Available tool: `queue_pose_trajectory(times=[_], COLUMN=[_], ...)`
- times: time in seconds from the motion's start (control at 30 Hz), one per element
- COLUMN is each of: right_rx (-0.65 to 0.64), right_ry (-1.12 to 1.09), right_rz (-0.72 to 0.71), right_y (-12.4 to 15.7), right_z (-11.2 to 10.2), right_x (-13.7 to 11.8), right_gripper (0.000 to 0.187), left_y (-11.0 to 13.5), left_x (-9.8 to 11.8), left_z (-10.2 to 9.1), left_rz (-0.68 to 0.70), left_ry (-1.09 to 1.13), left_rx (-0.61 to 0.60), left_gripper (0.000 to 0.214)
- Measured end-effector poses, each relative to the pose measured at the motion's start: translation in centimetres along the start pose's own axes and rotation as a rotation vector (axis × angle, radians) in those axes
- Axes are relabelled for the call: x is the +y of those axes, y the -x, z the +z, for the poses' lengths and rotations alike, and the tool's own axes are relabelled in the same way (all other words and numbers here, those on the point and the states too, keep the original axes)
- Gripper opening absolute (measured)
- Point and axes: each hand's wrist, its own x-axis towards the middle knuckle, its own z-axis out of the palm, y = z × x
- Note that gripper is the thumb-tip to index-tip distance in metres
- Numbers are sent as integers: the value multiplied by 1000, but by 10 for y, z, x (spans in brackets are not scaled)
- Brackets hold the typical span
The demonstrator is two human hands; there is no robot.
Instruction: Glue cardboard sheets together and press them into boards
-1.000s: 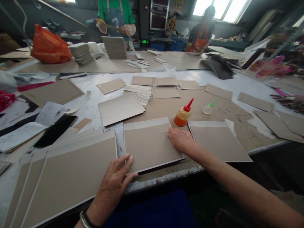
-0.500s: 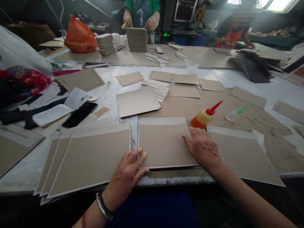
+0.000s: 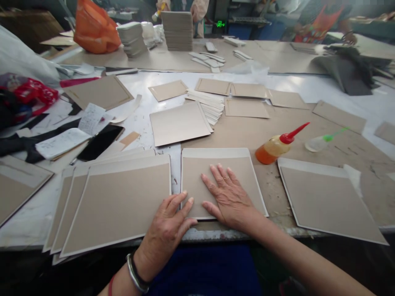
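Directly in front of me lies a grey-brown cardboard panel (image 3: 195, 174) with a paler strip along its far edge. My right hand (image 3: 231, 199) rests flat on its middle, fingers spread. At the panel's near left corner is my left hand (image 3: 169, 224), its fingertips touching the edge and the thumb apart, pinching nothing that I can see. To the left, several similar panels (image 3: 129, 197) are fanned in a stack. Another such panel (image 3: 327, 197) lies on the right, by the table's near edge. Beyond my right hand lies a tilted squeeze bottle (image 3: 273, 148) with orange liquid and a red nozzle.
A small bottle with a green tip (image 3: 319, 143) lies at the right. Farther back are a pale board (image 3: 180, 123), a fan of strips (image 3: 208, 107) and several small cards. A phone (image 3: 100, 142) and notebook (image 3: 63, 142) lie left. People stand across the table.
My right hand has moved left from the panel's right edge onto its middle and spread flat. My left hand stays at the near left corner. The view has tilted down slightly.
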Motion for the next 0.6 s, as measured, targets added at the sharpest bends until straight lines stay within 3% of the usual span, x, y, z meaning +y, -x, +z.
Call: queue_pose_trajectory(times=[0.17,0.27,0.4,0.5,0.6], right_rx=[65,198,478,384,284], right_ry=[-27,-62,26,126,82], right_rz=[-23,-1,339,546,563], right_y=[-3,2,27,49,62], right_z=[-6,-7,-1,9,16], right_x=[-1,6,34,58,64], right_gripper=[57,47,49,51,46], left_y=[3,5,3,-2,-4], left_x=[0,2,6,7,5], left_z=[4,4,1,8,24], left_rz=[-22,-131,-378,-507,-528], left_ry=[24,92,144,142,133], left_rx=[17,8,69,76,80], left_gripper=[34,34,44,47,45])
